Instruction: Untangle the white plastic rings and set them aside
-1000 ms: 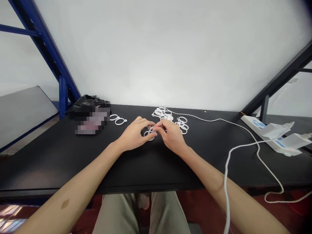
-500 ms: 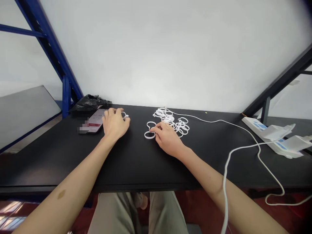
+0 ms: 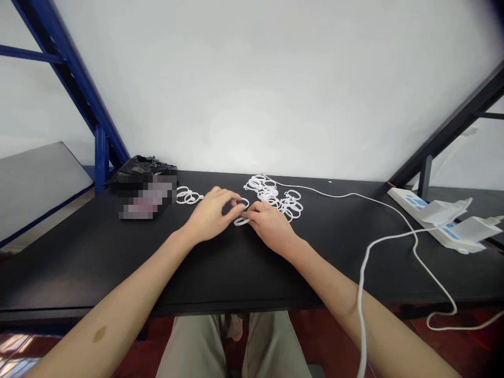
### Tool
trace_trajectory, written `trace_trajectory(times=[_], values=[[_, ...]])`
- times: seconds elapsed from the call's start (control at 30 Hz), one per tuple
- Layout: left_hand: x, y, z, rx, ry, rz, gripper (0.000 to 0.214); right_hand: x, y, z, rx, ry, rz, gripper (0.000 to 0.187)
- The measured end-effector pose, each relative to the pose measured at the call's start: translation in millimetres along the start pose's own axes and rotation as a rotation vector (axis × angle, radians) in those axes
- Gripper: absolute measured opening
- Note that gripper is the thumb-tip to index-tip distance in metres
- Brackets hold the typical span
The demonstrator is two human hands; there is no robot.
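My left hand (image 3: 210, 216) and my right hand (image 3: 269, 224) meet at a pair of white plastic rings (image 3: 241, 220) lying on the black table (image 3: 98, 257). The fingertips of both hands pinch those rings. Just behind my right hand lies a heap of several white rings (image 3: 275, 194). A small group of white rings (image 3: 187, 196) rests to the left of my left hand, beside a blurred phone (image 3: 145, 197).
A black plastic bag (image 3: 144, 164) sits at the back left. A white cable (image 3: 370, 252) runs across the right side and over the table's front edge. A white power strip with plugs (image 3: 444, 218) lies at the far right. Blue shelf posts (image 3: 100, 157) stand at the left.
My left hand went left to the small group of rings by the phone, then came back to the rings at the centre. My right hand stayed on them.
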State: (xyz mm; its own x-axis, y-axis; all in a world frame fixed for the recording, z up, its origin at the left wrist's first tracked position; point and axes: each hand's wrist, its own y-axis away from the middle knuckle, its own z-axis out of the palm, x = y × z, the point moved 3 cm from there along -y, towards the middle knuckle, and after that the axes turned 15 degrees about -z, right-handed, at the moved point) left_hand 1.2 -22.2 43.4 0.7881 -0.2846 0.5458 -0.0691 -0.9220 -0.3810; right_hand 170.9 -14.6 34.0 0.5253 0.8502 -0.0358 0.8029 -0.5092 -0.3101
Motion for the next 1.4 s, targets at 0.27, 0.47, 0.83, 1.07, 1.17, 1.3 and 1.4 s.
trace_trajectory(times=[0.27, 0.47, 0.83, 1.07, 1.17, 1.3, 1.4], values=[[4.6, 5.1, 11.2, -0.105, -0.004, 0.044, 0.038, 1.7, 2.8, -4.4, 0.198, 0.131, 0.023, 0.026], [3.9, 4.4, 10.9, -0.161, 0.005, 0.059, 0.03, 3.8, 3.9, -5.2, 0.341, -0.02, -0.026, 0.029], [0.7, 3.6, 3.1, -0.047, 0.079, 0.01, 0.029, 2.7, -1.0, -12.7, 0.45, -0.481, 0.076, 0.021], [5.1, 5.1, 4.4, -0.109, 0.089, 0.041, 0.034, 4.3, -0.2, -15.6, 0.467, -0.525, 0.116, 0.015], [5.4, 5.4, 6.3, -0.122, 0.085, 0.044, 0.036, 4.0, 0.3, -17.0, 0.463, -0.496, 0.103, 0.017], [6.3, 6.3, 6.8, -0.143, 0.07, 0.031, 0.034, 3.1, 0.2, -16.0, 0.441, -0.483, 0.074, 0.017], [6.3, 6.4, 6.7, -0.136, 0.066, 0.026, 0.034, 4.0, -0.1, -13.0, 0.422, -0.507, 0.12, 0.016]])
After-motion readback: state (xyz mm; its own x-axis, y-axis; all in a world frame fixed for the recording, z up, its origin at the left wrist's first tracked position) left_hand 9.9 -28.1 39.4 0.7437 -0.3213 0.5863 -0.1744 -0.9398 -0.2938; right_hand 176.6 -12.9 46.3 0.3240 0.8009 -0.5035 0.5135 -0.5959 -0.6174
